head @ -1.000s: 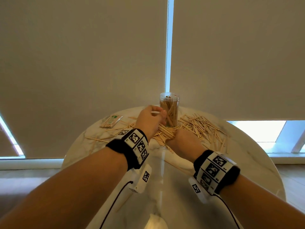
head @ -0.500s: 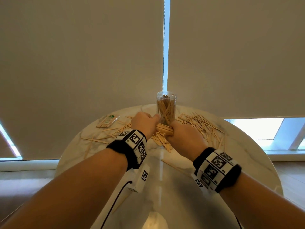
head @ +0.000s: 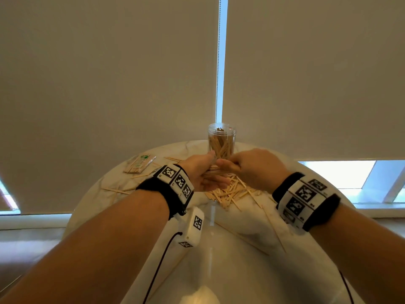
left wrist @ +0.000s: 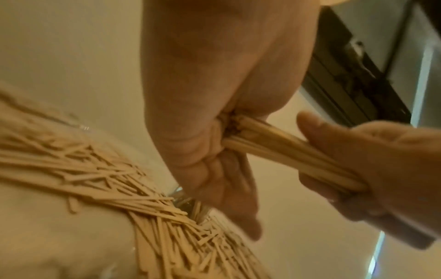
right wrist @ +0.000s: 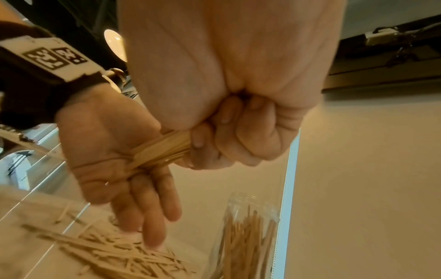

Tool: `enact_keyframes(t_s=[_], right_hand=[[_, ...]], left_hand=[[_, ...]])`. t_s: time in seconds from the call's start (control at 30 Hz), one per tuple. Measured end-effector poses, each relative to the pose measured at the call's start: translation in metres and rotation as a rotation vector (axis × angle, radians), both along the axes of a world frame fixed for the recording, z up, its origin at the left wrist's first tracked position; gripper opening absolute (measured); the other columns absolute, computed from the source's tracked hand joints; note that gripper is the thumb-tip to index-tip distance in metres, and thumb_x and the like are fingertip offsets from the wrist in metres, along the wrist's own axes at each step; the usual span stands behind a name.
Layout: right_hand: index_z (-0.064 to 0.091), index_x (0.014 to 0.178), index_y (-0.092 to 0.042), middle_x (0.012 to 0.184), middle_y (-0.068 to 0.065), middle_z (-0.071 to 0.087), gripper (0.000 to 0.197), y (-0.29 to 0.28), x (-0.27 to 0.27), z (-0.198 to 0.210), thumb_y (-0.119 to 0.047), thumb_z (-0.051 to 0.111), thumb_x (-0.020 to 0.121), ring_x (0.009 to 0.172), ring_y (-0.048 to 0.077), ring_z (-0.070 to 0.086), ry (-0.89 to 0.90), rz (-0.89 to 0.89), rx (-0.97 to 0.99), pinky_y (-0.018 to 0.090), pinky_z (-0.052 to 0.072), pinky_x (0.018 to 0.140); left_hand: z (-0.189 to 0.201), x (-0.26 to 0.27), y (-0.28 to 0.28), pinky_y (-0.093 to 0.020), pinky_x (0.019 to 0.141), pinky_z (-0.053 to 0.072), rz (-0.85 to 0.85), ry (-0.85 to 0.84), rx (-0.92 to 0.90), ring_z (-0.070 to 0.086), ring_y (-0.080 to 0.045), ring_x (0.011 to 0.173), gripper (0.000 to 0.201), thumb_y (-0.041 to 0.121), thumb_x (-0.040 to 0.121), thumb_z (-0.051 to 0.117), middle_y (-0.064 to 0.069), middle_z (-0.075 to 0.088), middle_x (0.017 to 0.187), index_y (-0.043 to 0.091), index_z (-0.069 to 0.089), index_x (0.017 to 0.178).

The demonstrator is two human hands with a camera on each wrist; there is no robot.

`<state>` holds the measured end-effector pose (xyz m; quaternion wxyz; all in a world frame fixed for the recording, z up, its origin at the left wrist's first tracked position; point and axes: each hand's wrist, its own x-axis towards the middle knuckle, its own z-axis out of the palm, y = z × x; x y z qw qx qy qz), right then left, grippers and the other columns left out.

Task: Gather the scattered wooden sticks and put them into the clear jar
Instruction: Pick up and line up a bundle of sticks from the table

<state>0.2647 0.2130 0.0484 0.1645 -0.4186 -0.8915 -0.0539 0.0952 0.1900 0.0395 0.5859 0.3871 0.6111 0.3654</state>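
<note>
A right hand curls its fingers tightly around one end of a bundle of thin pale wooden sticks. The left hand, fingers straight, presses its flat palm against the bundle's other end. Just beyond both hands stands a clear plastic jar, partly filled with sticks. Below the hands, loose wooden sticks lie heaped on the round marble tabletop.

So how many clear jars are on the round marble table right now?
1. The clear plastic jar stands upright at the far edge of the round marble table, just beyond the left hand and right hand, holding wooden sticks. Part of the tabletop is hidden.
</note>
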Motion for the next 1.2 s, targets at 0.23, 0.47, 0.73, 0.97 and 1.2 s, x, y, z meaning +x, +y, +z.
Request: enact_keyframes(t_s=[0.23,0.47,0.73,0.97,1.2], right_hand=[[0.063,0.062,-0.019,0.055,0.0,0.054,0.077,0.072,-0.001,0.071,-0.081,0.026,0.088,0.053,0.016,0.052,-0.065,-0.211,0.123,0.027,0.036,0.051],[0.053,0.064,-0.019,0.064,-0.001,0.057,0.064,0.148,-0.045,0.121,-0.077,0.043,0.088,0.058,0.016,0.052,-0.404,-0.369,0.261,0.03,0.046,0.06],[0.055,0.067,-0.015,0.065,-0.005,0.054,0.043,0.18,-0.107,0.089,-0.048,0.064,0.093,0.058,0.012,0.05,-0.809,-0.235,0.14,0.025,0.045,0.059],[0.071,0.112,-0.014,0.098,-0.002,0.069,0.028,0.209,-0.118,0.06,-0.035,0.063,0.095,0.083,0.017,0.059,-0.796,-0.215,0.084,0.028,0.048,0.077],[0.073,0.094,-0.009,0.089,0.002,0.074,0.022,0.215,-0.116,0.075,-0.03,0.069,0.091,0.081,0.017,0.065,-0.591,-0.254,-0.088,0.027,0.052,0.075]], left_hand=[[0.017,-0.022,0.056,-0.031,0.071,0.056,0.16,0.068,0.223,0.063,-0.021,0.095,0.056,0.061,0.095,0.048,-0.007,0.061,0.106,0.015,0.052,0.127],[0.008,-0.032,0.136,-0.041,0.1,0.049,0.099,0.494,0.353,0.053,-0.033,0.126,0.141,0.078,0.059,0.073,-0.018,0.042,0.149,0.018,-0.01,0.157],[-0.024,-0.027,0.172,-0.035,0.093,0.049,0.005,0.472,0.538,0.06,-0.026,0.112,0.118,0.021,0.075,0.085,-0.01,0.057,0.134,0.024,0.0,0.156],[-0.034,-0.03,0.178,-0.045,0.098,0.051,0.008,0.481,0.545,0.062,-0.029,0.111,0.113,0.025,0.072,0.085,-0.014,0.058,0.131,0.035,0.004,0.151],[-0.037,-0.028,0.177,-0.048,0.097,0.052,0.055,0.422,0.562,0.061,-0.03,0.115,0.115,0.023,0.067,0.088,-0.009,0.058,0.13,0.035,0.009,0.151]])
